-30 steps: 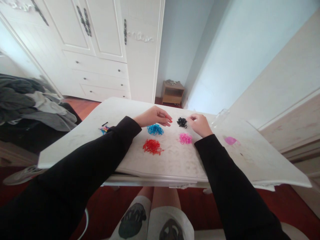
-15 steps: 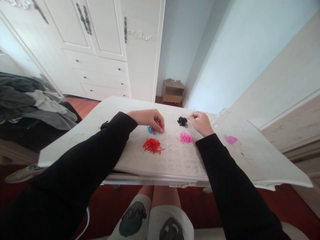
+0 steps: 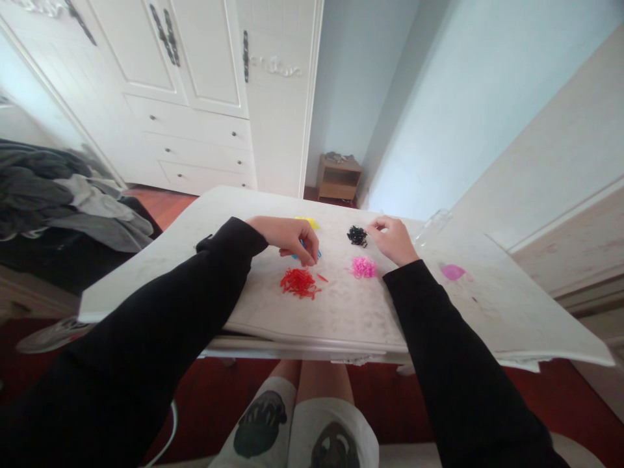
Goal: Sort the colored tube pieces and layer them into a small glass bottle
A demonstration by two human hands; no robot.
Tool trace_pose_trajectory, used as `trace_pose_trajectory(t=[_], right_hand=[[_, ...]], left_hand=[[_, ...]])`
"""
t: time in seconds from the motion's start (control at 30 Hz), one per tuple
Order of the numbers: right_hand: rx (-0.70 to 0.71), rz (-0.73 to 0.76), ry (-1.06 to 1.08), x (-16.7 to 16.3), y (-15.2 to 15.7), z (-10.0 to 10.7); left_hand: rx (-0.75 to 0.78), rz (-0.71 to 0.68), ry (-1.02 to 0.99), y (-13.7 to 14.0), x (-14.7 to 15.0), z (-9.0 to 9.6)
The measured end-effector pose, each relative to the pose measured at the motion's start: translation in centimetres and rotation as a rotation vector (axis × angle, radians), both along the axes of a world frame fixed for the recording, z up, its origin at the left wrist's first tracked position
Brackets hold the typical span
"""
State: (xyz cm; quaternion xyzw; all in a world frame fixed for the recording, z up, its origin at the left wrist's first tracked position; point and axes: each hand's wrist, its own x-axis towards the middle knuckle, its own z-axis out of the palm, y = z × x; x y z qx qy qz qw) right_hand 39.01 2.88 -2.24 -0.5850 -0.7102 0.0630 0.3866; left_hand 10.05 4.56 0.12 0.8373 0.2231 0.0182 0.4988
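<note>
head view: the left hand hangs low over the blue pile, hiding much of it, fingers bent down and fingertips drawn close together; whether anything is pinched between them i cannot tell. just to the near side of those fingertips a single red band lies loose on the white desk, a little to the right of the red pile, which is the nearest of the heaps. the yellow pile shows on the far side of the left hand, partly covered by it. the right hand is at the right side of the black pile, thumb and forefinger curled towards each other; i cannot tell whether they grip a band. the pink pile sits on the near side of the black one. farther right are a clear container and a flat pinkish-purple item.
</note>
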Motion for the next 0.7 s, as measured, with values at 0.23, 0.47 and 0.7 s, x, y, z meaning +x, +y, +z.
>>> trace_pose_trajectory(t=[0.23, 0.47, 0.7], right_hand=[[-0.015, 0.015, -0.004, 0.0, 0.0, 0.0], [-0.009, 0.048, 0.005, -0.2, 0.1, -0.2], [0.000, 0.066, 0.009, -0.1, 0.4, -0.6]], left_hand=[[0.106, 0.122, -0.105, 0.5, -0.3, -0.4], [0.314, 0.067, -0.107, -2.0, 2.0, -0.5], [0.273, 0.045, -0.077, -3.7, 2.4, -0.6]])
